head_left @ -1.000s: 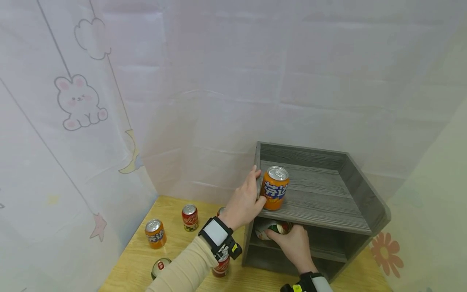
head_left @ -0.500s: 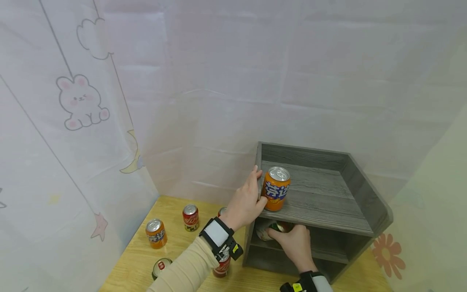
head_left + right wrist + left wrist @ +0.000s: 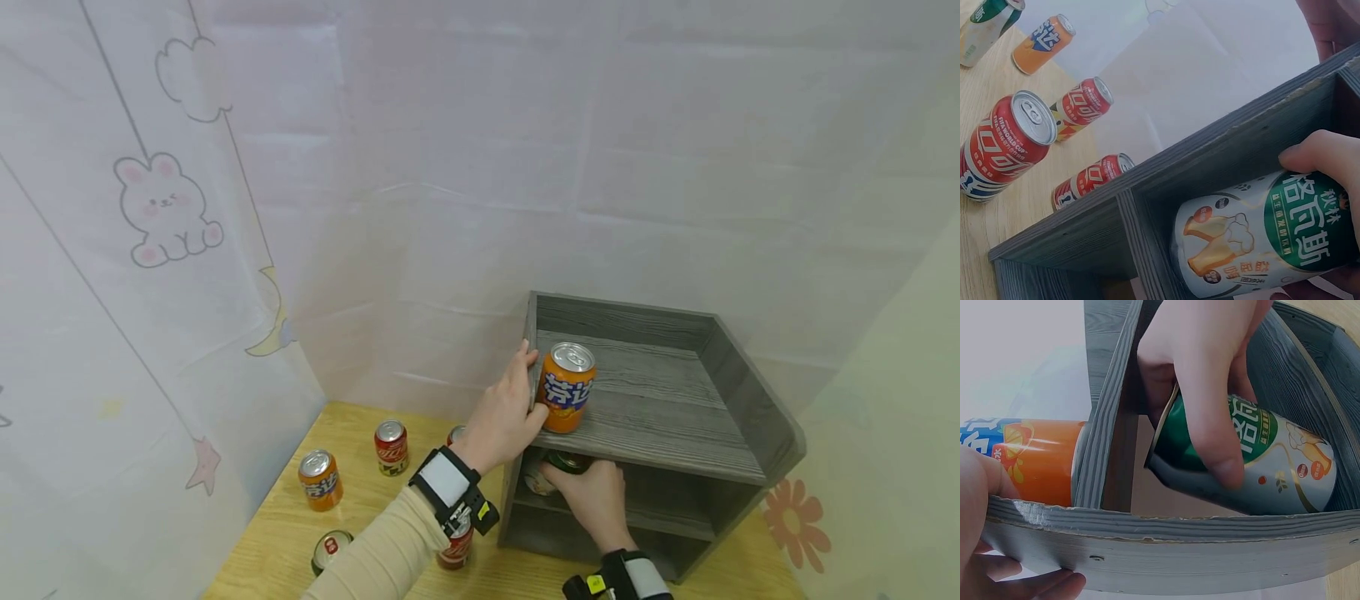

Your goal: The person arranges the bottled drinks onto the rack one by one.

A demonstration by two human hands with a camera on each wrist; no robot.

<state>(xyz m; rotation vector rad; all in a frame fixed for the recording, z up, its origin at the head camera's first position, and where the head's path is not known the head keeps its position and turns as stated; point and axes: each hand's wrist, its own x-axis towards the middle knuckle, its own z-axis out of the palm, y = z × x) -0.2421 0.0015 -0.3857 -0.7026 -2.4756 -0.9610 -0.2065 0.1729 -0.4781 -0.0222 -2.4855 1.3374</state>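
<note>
My right hand (image 3: pixel 597 500) reaches into the upper compartment of a grey wooden shelf (image 3: pixel 652 392) and grips a green-and-white kvass can (image 3: pixel 1235 231) around its upper part. In the left wrist view the can (image 3: pixel 1288 465) leans slightly, its base close to the compartment's floor and near the side panel. My left hand (image 3: pixel 501 417) holds the shelf's left side panel (image 3: pixel 1166 531), with the thumb inside and the fingers outside. Beside that thumb, an orange soda can (image 3: pixel 567 387) stands upright on the shelf's top board.
On the wooden table (image 3: pixel 262 550), left of the shelf, stand another orange can (image 3: pixel 321 483), several red cola cans (image 3: pixel 1007 147) and a second kvass can (image 3: pixel 985 28). My left forearm (image 3: pixel 382 546) passes over this area. A printed cloth (image 3: pixel 420 250) hangs behind.
My right hand and wrist have shifted a little left inside the compartment, and the kvass can's dark green upper part has turned more upright. The left hand stays in place.
</note>
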